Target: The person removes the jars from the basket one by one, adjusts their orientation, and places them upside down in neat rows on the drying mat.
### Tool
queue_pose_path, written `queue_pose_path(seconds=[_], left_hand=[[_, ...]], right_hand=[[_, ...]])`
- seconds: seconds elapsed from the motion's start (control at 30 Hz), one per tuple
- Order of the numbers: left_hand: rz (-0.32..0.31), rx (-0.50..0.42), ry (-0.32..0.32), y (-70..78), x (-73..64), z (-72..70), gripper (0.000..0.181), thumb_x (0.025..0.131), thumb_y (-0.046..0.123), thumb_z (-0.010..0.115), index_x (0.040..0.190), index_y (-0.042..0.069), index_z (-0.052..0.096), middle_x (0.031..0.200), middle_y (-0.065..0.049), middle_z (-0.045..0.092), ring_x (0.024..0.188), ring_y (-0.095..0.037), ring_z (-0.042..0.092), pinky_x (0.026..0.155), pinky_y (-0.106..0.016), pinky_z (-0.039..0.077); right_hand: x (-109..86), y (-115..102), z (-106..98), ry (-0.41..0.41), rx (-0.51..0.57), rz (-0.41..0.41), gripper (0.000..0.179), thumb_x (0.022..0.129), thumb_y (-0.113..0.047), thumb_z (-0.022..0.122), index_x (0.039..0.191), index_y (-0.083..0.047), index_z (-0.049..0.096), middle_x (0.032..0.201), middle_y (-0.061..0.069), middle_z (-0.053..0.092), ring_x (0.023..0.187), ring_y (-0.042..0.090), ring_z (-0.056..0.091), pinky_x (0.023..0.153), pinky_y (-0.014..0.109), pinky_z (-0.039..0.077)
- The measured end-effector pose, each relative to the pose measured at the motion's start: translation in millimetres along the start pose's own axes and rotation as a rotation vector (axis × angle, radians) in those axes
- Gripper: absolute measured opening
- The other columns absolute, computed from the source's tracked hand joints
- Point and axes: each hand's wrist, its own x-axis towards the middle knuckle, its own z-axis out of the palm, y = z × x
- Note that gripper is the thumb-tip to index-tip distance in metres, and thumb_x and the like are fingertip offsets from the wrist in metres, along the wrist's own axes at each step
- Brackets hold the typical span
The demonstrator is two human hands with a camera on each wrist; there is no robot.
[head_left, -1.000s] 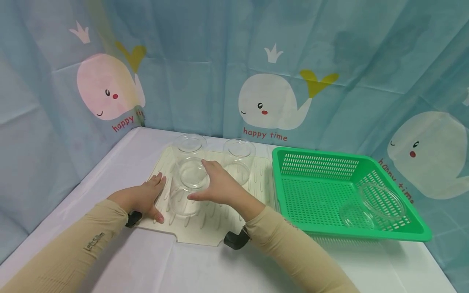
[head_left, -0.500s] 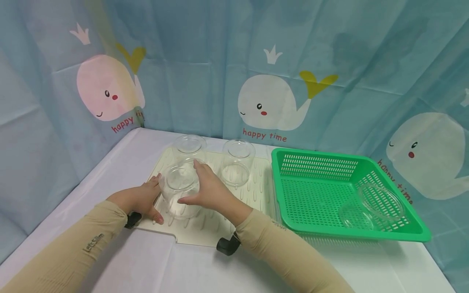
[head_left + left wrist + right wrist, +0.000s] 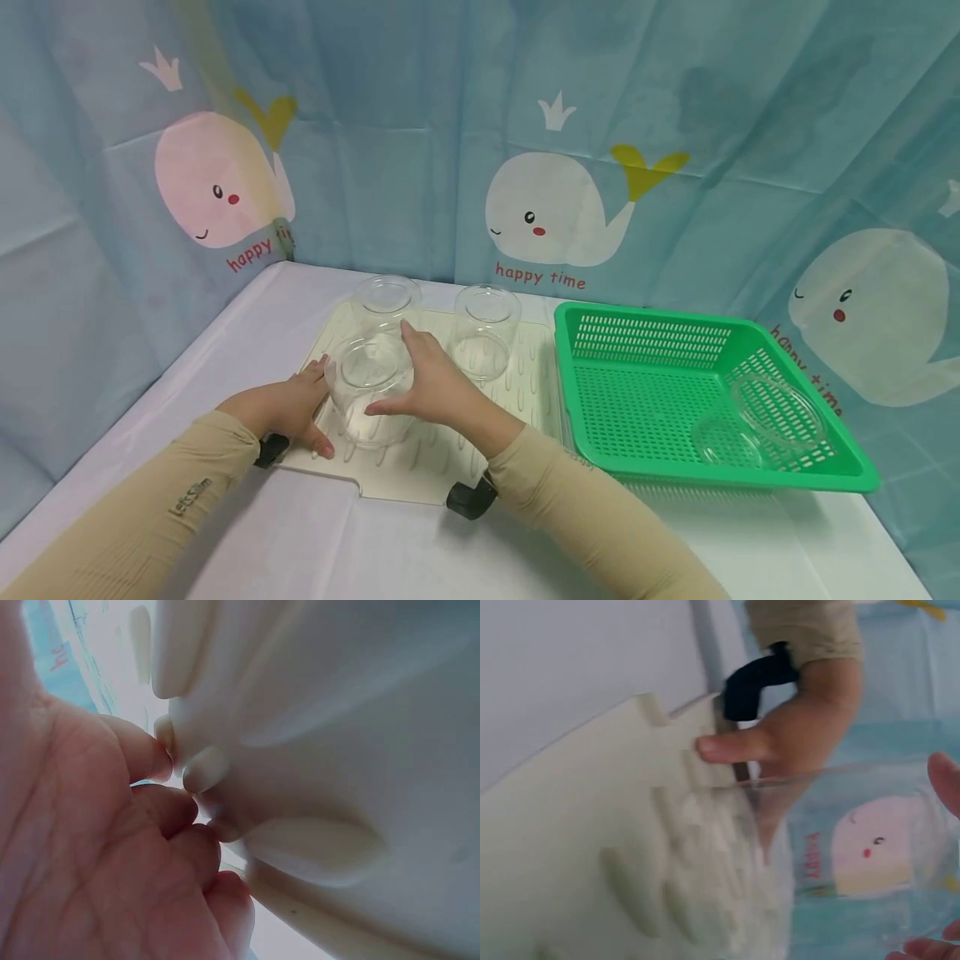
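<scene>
My right hand (image 3: 431,383) holds a clear jar (image 3: 367,387) from its right side, thumb and fingers spread round its wall. The jar stands at the left front of a cream ridged drying mat (image 3: 405,483). In the right wrist view, the jar (image 3: 817,847) lies between my thumb and fingertips, with its far end against the ridges. My left hand (image 3: 285,408) rests along the mat's left edge, thumb on the front corner. The left wrist view shows its fingers (image 3: 187,855) pressed against the mat's ridged edge.
Two more clear jars stand at the back of the mat, a left one (image 3: 386,300) and a right one (image 3: 486,333). To the right is a green basket (image 3: 675,482), with another clear jar (image 3: 727,442) lying inside. A whale-print curtain (image 3: 420,167) closes off the back.
My right hand has moved the jar left and slightly toward me, down onto the mat, and has barely shifted in the last half second. The left hand has stayed in place.
</scene>
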Motion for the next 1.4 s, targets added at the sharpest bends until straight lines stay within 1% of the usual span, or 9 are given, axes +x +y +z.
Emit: queue_pose_path(seconds=[0.13,0.27,0.37,0.47,0.57,0.8,0.9,1.17,1.4], left_hand=[[-0.006,-0.001,0.000,1.5,-0.1,-1.1,0.139,0.042,0.065,0.075,0.139,-0.014,0.015,0.140,-0.042,0.001,0.128,-0.056,0.005,0.102,-0.064,0.012],[-0.013,-0.003,-0.008,1.6,-0.2,-1.4,0.139,0.041,0.064,0.075,0.138,-0.015,0.014,0.141,-0.042,0.001,0.129,-0.055,0.004,0.102,-0.063,0.012],[-0.013,-0.013,-0.011,0.4,0.8,-0.3,0.140,0.041,0.064,0.075,0.139,-0.015,0.014,0.141,-0.041,0.000,0.129,-0.055,0.003,0.102,-0.064,0.011],[-0.013,-0.013,-0.011,-0.5,2.0,0.4,0.140,0.040,0.065,0.074,0.139,-0.014,0.014,0.141,-0.041,0.000,0.129,-0.055,0.003,0.102,-0.064,0.011],[-0.013,-0.008,-0.011,-1.1,2.4,0.8,0.140,0.040,0.065,0.074,0.139,-0.014,0.014,0.141,-0.041,0.000,0.129,-0.055,0.003,0.102,-0.064,0.011],[-0.026,-0.015,-0.027,-0.4,1.5,2.0,0.140,0.040,0.064,0.074,0.140,-0.014,0.012,0.142,-0.040,-0.001,0.130,-0.054,0.001,0.103,-0.063,0.010],[-0.020,-0.012,-0.020,0.6,1.1,2.4,0.140,0.040,0.063,0.074,0.139,-0.014,0.013,0.142,-0.040,0.000,0.129,-0.055,0.002,0.102,-0.064,0.011],[-0.048,-0.007,-0.030,3.7,0.0,0.8,0.139,0.039,0.063,0.075,0.140,-0.012,0.014,0.143,-0.038,0.000,0.130,-0.053,0.003,0.104,-0.062,0.010],[-0.035,-0.011,-0.033,6.0,-1.4,-1.8,0.138,0.041,0.062,0.075,0.140,-0.013,0.014,0.142,-0.039,0.000,0.129,-0.054,0.002,0.103,-0.063,0.010]], right_hand=[[-3.3,-1.8,-15.8,0.004,0.020,-0.006,0.113,0.064,-0.048,0.079,0.148,-0.012,0.011,0.146,0.008,0.030,0.133,0.017,0.030,0.106,0.033,0.031],[-9.4,-4.2,-37.2,0.008,0.039,-0.029,0.108,0.068,-0.045,0.077,0.148,-0.013,0.011,0.144,0.005,0.032,0.129,0.018,0.037,0.104,0.032,0.034],[-15.2,-5.5,-56.0,0.006,0.086,-0.034,0.103,0.071,-0.040,0.076,0.148,-0.015,0.012,0.144,0.004,0.032,0.126,0.021,0.041,0.101,0.032,0.037],[-20.5,-4.0,-75.5,0.011,0.127,-0.024,0.100,0.073,-0.035,0.076,0.148,-0.015,0.012,0.145,0.004,0.030,0.129,0.020,0.038,0.101,0.031,0.037],[-24.3,2.7,-93.2,0.038,0.144,-0.012,0.099,0.074,-0.031,0.077,0.148,-0.015,0.013,0.145,0.003,0.029,0.131,0.018,0.035,0.102,0.030,0.036],[-39.8,28.9,-133.2,0.109,0.180,0.006,0.096,0.075,-0.028,0.076,0.147,-0.016,0.015,0.145,0.003,0.028,0.134,0.015,0.029,0.105,0.030,0.032],[-51.0,43.0,-151.9,0.135,0.173,0.037,0.094,0.076,-0.027,0.075,0.147,-0.017,0.015,0.147,0.003,0.026,0.135,0.019,0.028,0.106,0.033,0.031],[-92.7,90.4,-205.7,0.170,0.071,0.145,0.087,0.079,-0.032,0.072,0.147,-0.015,0.019,0.149,0.007,0.024,0.137,0.027,0.022,0.109,0.040,0.025],[-135.1,130.8,-240.6,0.152,0.031,0.271,0.086,0.083,-0.039,0.065,0.148,-0.022,0.012,0.153,0.004,0.010,0.136,0.038,0.016,0.104,0.056,0.024]])
